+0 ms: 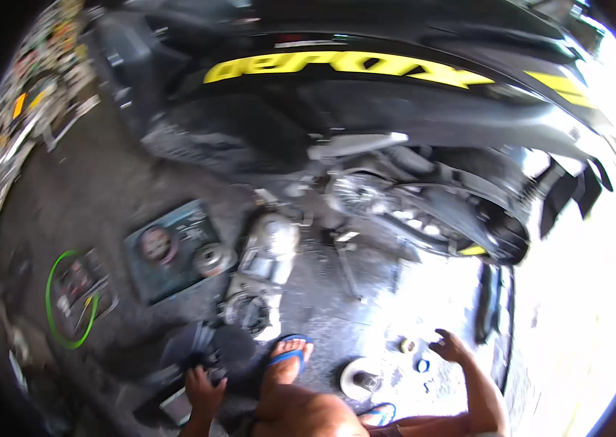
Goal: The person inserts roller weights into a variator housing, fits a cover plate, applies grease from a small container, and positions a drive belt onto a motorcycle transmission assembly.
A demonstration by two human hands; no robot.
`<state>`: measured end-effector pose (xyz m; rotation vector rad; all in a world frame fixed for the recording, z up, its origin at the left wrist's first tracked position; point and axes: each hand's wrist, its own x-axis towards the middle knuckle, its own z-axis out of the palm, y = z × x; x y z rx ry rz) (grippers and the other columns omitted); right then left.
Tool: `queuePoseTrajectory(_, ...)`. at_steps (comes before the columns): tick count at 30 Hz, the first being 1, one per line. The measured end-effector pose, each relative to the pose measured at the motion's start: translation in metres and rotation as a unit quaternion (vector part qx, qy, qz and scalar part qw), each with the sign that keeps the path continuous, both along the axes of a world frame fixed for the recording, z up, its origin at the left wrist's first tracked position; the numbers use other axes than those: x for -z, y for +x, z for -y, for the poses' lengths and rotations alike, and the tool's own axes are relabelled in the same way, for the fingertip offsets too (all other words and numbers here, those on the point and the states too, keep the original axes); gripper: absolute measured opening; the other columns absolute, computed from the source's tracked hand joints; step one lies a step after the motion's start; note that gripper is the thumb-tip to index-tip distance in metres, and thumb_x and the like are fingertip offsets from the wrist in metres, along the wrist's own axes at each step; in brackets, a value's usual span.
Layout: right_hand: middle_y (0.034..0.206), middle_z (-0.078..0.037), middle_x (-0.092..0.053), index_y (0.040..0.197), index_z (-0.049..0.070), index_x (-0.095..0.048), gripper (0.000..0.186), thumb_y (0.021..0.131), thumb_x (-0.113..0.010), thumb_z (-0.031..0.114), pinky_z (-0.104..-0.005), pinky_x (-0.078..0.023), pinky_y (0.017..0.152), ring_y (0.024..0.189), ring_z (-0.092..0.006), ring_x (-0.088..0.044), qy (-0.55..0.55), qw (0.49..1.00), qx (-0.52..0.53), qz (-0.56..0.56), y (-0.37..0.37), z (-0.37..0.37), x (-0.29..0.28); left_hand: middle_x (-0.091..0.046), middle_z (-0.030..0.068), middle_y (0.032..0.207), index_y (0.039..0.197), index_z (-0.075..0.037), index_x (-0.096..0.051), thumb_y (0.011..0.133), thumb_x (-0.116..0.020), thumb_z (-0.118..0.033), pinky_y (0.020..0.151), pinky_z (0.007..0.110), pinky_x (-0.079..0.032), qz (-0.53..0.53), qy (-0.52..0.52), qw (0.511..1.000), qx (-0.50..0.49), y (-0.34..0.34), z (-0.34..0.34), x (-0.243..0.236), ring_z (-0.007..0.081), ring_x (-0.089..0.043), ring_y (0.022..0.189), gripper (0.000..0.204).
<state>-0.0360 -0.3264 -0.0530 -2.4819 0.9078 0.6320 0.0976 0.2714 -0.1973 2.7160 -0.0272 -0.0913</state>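
Note:
My left hand is low at the left, its blurred fingers against or just over a dark object that I cannot make out. My right hand hovers at the lower right, fingers apart and nothing visible in them. Beside it on the floor lie a yellowish ring and a blue ring. Between my feet and that hand, a pale round disc with a metal hub rests on the ground.
A black scooter with yellow lettering spans the far side, its belt-drive housing uncovered. A metal engine cover lies before it. Left are a dark tray with round parts and a green loop. A T-handle tool is near the middle.

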Motion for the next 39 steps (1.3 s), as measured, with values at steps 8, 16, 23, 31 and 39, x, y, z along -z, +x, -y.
queuePoseTrajectory(8,0.069,-0.012,-0.067,0.138,0.002,-0.04,0.061,0.082,-0.058,0.018,-0.032,-0.05,0.055,0.054,-0.0176,-0.061,0.096,0.941,0.157,0.282,0.075,-0.038,-0.049,-0.054,0.0251,0.097,0.1,0.002,-0.053,0.074,-0.063,-0.023,0.078,0.052,-0.045,0.017,-0.005,0.998,0.052,-0.003,-0.04,0.077,0.0445,-0.054,0.093,0.037)
queuePoseTrajectory(16,0.061,-0.008,-0.059,0.146,0.003,-0.024,0.07,0.083,-0.053,0.011,-0.0296,-0.043,0.044,0.048,-0.0138,-0.052,0.139,0.86,0.252,0.42,0.18,-0.005,-0.062,-0.055,0.0255,0.083,0.086,0.003,-0.054,0.073,-0.059,-0.022,0.072,0.051,-0.044,-0.002,-0.015,0.998,0.054,-0.001,0.019,-0.017,0.0455,-0.055,0.082,0.028)
queuePoseTrajectory(23,0.07,-0.015,-0.067,0.13,-0.002,-0.051,0.047,0.085,-0.055,0.009,-0.0321,-0.052,0.05,0.054,-0.0183,-0.063,0.266,0.936,0.099,0.208,0.205,-0.14,-0.006,-0.058,0.0263,0.084,0.09,0.004,-0.058,0.077,-0.06,-0.021,0.072,0.049,-0.046,0.047,-0.168,0.984,0.015,0.019,0.008,-0.009,0.0453,-0.058,0.079,0.028)
queuePoseTrajectory(31,0.086,-0.022,-0.067,0.146,-0.001,-0.009,0.083,0.082,-0.06,0.01,-0.0404,-0.052,0.065,0.071,-0.0308,-0.067,0.235,0.908,-0.268,0.221,0.184,-0.301,0.032,-0.064,0.0094,0.103,0.112,0.0,-0.061,0.089,-0.063,-0.025,0.087,0.034,-0.045,-0.208,-0.556,0.805,-0.009,0.086,0.141,-0.058,0.0186,-0.058,0.098,0.034)
queuePoseTrajectory(39,0.076,-0.018,-0.068,0.131,-0.004,-0.047,0.052,0.08,-0.051,0.001,-0.0382,-0.054,0.064,0.067,-0.0275,-0.068,0.364,0.901,-0.177,0.156,0.159,-0.304,0.059,-0.062,0.0207,0.117,0.113,0.002,-0.059,0.097,-0.038,-0.05,0.091,0.036,-0.042,-0.234,-0.541,0.8,-0.112,0.084,0.181,-0.046,0.0304,-0.058,0.106,0.059)
